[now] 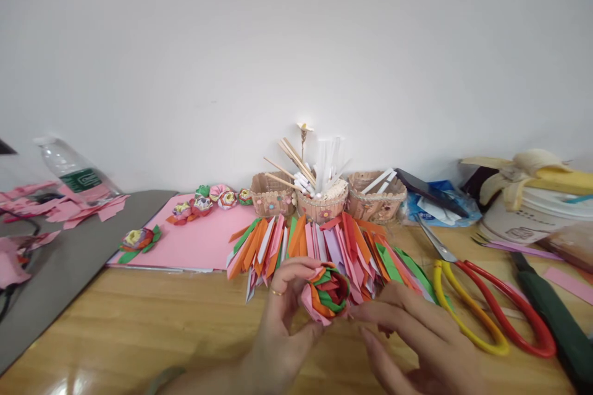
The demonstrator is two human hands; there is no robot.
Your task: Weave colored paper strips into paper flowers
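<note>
A folded paper flower in green, orange, red and pink is gripped by my left hand, between the fingers above and the thumb below. Its layered petals face up toward me. My right hand is at the flower's right side, with fingers bent, thumb apart from them, and a fingertip at the pink outer petal. Behind both hands lie fanned bundles of folded paper strips in orange, pink, green, red, white and lilac.
Decorated baskets with sticks and white rolls stand against the wall. Finished paper flowers rest on and beside pink sheets. Scissors and a dark green-handled tool lie right. Left are a bottle and pink scraps.
</note>
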